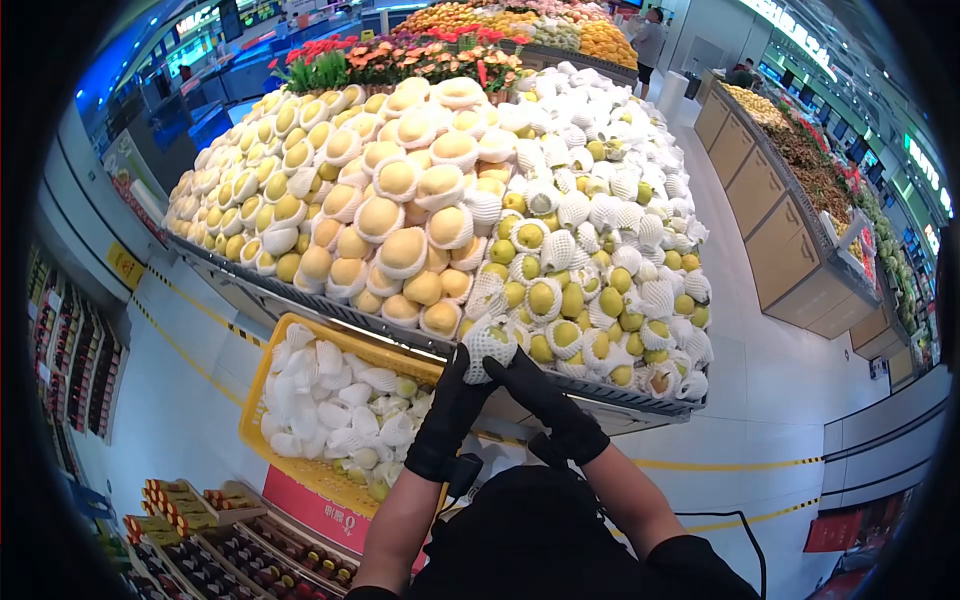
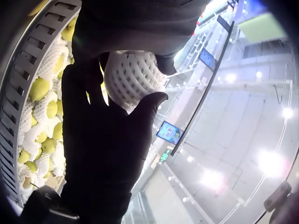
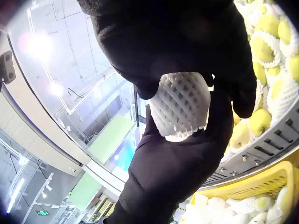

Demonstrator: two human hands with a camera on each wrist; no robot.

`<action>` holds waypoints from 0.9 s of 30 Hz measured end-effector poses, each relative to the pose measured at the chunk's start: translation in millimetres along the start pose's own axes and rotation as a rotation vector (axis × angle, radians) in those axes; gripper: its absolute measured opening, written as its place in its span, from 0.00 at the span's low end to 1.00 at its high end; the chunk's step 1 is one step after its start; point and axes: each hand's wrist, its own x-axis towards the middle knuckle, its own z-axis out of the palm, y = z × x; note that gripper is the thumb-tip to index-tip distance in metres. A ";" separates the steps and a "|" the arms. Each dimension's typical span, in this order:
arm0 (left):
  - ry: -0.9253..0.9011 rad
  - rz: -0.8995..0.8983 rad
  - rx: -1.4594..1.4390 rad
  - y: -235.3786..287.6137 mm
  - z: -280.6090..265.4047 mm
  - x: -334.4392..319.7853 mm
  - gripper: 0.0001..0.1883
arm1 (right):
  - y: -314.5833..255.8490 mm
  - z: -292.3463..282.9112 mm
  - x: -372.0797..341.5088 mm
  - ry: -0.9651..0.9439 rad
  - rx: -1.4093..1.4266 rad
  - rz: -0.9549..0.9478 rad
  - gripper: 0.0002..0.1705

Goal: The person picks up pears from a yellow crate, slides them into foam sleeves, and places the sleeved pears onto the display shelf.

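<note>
Both hands wear black gloves and hold one fruit wrapped in a white foam net (image 1: 490, 346), over the front edge of the fruit display. My left hand (image 1: 452, 405) grips its left side and my right hand (image 1: 540, 395) its right side. In the left wrist view the netted fruit (image 2: 131, 79) sits between the left hand (image 2: 105, 140) below and the right hand (image 2: 140, 25) above. The right wrist view shows the net (image 3: 180, 105) covering most of the fruit, with fingers of both hands curled round it.
Heaped yellow-green pears (image 1: 541, 298), many in foam nets, fill the display's right part, beside larger yellow fruit (image 1: 403, 252). A yellow crate (image 1: 262, 385) of netted fruit and loose white nets stands below at the left. Bottled goods (image 1: 255, 550) stand at the lower left.
</note>
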 end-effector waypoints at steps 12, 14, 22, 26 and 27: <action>0.178 -0.109 0.672 -73.8 84.7 94.6 0.21 | -15.9 -152.0 -6.4 0.247 0.481 -0.023 0.30; 0.086 0.010 0.640 -94.5 96.0 116.0 0.21 | -10.2 -178.6 -6.9 0.272 0.501 -0.057 0.30; 0.026 -0.021 0.874 -142.0 123.8 163.4 0.29 | 0.2 -252.2 -6.5 0.326 0.353 -0.023 0.32; 0.023 -0.033 0.934 -156.6 136.1 175.5 0.31 | -1.3 -269.6 -11.5 0.375 0.362 0.049 0.32; 0.021 -0.028 0.947 -159.1 137.0 178.4 0.31 | 10.4 -277.1 -9.3 0.328 0.506 0.047 0.31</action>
